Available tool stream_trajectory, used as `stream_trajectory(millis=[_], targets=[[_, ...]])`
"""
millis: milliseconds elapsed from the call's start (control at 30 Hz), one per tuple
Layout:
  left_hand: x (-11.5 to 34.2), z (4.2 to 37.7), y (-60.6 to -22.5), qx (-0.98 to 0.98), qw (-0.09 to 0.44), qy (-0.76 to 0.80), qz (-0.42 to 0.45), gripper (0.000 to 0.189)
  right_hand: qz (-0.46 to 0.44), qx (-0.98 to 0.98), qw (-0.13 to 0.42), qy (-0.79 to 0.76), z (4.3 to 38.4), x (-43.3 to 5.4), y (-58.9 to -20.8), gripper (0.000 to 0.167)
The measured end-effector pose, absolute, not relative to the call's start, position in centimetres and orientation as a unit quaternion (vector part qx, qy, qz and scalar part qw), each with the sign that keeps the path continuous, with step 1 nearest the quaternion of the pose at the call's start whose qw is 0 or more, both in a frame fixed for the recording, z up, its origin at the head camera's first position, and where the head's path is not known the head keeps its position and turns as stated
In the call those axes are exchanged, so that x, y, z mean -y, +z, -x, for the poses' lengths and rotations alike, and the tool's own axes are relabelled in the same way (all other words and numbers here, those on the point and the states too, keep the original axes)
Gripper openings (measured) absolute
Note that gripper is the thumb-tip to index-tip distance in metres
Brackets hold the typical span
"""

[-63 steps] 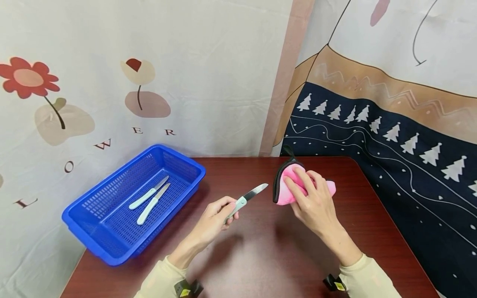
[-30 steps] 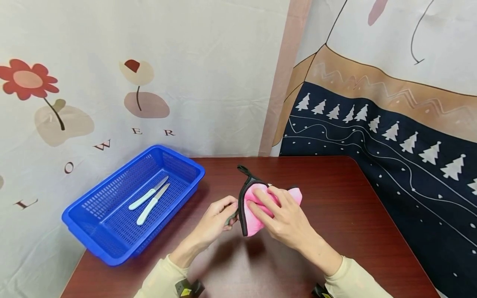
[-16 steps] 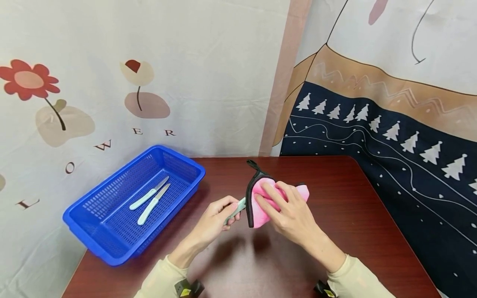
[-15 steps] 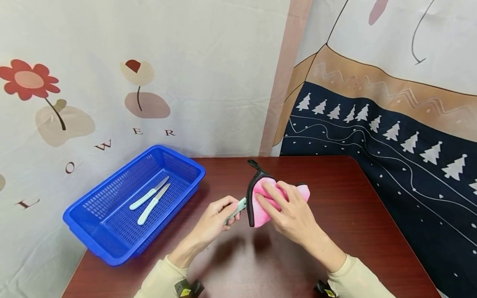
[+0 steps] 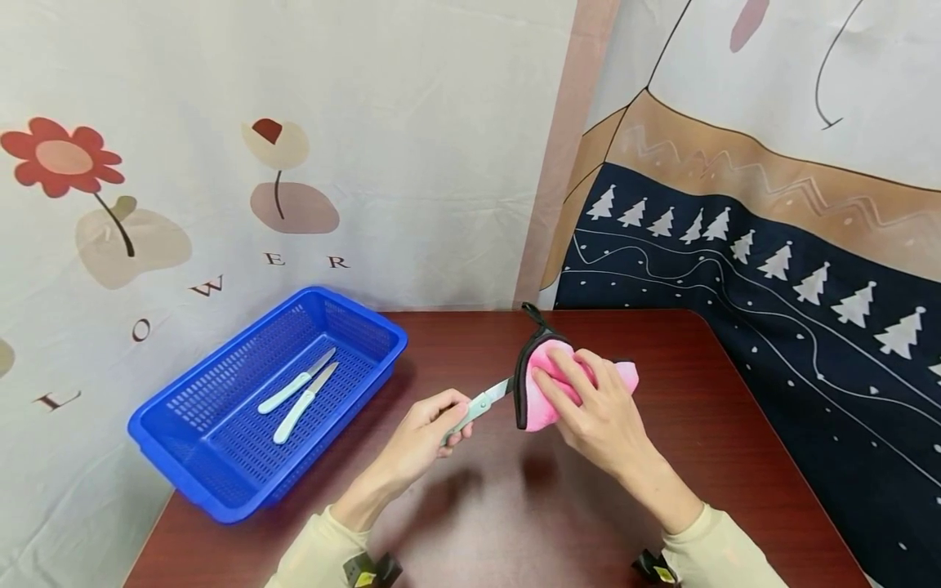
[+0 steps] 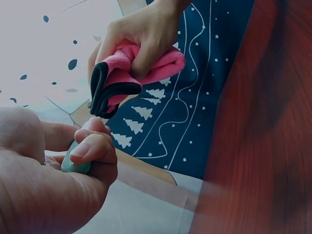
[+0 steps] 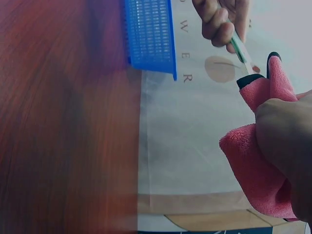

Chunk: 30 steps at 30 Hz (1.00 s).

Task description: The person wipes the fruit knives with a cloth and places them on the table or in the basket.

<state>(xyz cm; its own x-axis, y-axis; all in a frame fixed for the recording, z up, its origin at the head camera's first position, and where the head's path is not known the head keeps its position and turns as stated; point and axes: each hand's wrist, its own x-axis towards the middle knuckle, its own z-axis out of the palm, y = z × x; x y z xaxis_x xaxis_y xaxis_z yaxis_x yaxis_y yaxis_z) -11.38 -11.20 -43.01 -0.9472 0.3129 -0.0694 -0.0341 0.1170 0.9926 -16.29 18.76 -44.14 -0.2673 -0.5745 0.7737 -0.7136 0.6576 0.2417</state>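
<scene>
My left hand point(image 5: 426, 425) grips the pale green handle of a small paring knife point(image 5: 481, 404), held above the table with its blade pointing right and away. A pink cloth point(image 5: 544, 400) with black edging and a black hanging loop is folded around the blade's outer part, hiding the tip. My right hand point(image 5: 599, 412) pinches the cloth from above. In the left wrist view the green handle end point(image 6: 77, 161) shows between my curled fingers. The right wrist view shows the cloth point(image 7: 256, 161) bunched in my right hand, its folded edges on either side of the blade.
A blue plastic basket point(image 5: 220, 506) stands at the left of the dark red wooden table point(image 5: 698, 457). Inside it lie two similar knives point(image 5: 305, 400) with pale handles, side by side. Printed fabric point(image 5: 426, 163) hangs behind the table and along its right side.
The right hand with the cloth went left over the whole blade to the handle, then drew back right along it, baring the blade near the handle. The left hand stays nearly still.
</scene>
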Motion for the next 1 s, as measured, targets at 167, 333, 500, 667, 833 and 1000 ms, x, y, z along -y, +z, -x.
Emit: stream_trajectory(millis=[167,333,500,667,833,1000], targets=[[11.5,11.1,-42.9,-0.728,0.136,0.664,-0.1,0.031,-0.39,0.796,0.449,0.11,16.6,-19.9,-44.1,0.066],[12.2,10.6,-42.6,-0.727,0.125,0.666,-0.106,0.028,-0.368,0.807,0.44,0.144,16.6,-21.1,-44.1,0.063],[13.5,10.1,-41.7,-0.753,0.076,0.64,-0.132,0.025,-0.355,0.813,0.436,0.152,16.3,-22.0,-44.3,0.062],[15.1,9.9,-40.5,-0.786,0.013,0.6,-0.149,0.02,-0.349,0.816,0.433,0.156,16.1,-22.5,-44.6,0.062],[16.9,9.7,-39.0,-0.814,-0.03,0.565,-0.131,0.019,-0.338,0.833,0.412,0.146,15.8,-23.1,-44.7,0.064],[19.0,9.6,-38.0,-0.843,-0.077,0.522,-0.107,0.019,-0.338,0.832,0.414,0.151,15.7,-23.4,-44.9,0.064]])
